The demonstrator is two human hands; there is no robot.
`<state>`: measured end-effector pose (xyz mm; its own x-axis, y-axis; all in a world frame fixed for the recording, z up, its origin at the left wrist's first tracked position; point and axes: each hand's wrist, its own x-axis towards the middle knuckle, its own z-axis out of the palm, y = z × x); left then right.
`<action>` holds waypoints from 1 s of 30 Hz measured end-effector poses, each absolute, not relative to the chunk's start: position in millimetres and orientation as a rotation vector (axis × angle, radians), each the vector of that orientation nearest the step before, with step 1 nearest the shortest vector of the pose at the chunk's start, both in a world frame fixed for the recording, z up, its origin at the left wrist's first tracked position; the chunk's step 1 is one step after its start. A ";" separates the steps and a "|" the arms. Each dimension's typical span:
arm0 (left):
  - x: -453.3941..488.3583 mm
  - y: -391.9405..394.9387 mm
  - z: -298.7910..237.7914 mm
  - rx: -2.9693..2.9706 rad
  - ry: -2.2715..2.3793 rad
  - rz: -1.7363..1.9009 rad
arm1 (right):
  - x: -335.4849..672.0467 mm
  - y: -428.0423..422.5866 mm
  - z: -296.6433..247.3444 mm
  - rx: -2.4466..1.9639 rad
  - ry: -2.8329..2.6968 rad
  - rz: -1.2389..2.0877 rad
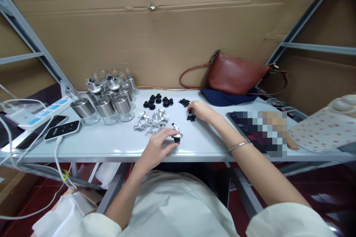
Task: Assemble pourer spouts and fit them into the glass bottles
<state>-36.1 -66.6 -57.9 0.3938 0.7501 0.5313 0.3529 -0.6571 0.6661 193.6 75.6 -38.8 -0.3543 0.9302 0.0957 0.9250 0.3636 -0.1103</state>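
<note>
My left hand (160, 144) rests on the white table (111, 144) near its front edge, fingers pinched on a silver pump nozzle with a black base (177, 136). My right hand (200, 111) reaches farther back, fingertips closed over a small heap of black plastic parts (191, 117). A pile of silver nozzles (151, 121) lies just left of both hands. Behind them sit several black round caps (157, 101) and another black piece (184, 102). A cluster of glass bottles with silver collars (107, 96) stands at the back left.
A brown leather bag (236, 76) lies on dark blue cloth at the back right. A dark tablet (250, 129) and another person's dotted sleeve (319, 129) are on the right. A power strip (47, 111), phones and white cables occupy the left. Cardboard lines the back wall.
</note>
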 end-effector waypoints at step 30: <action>-36.0 -62.8 -67.3 1.894 0.902 1.051 | 129.3 -53.8 -61.7 -0.850 -1.057 1.221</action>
<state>-36.0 -62.8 -67.3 0.4077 0.8475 0.3399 0.2078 -0.4486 0.8692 129.3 -53.8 -61.7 0.0198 0.9851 0.1709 -0.3100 0.1685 -0.9357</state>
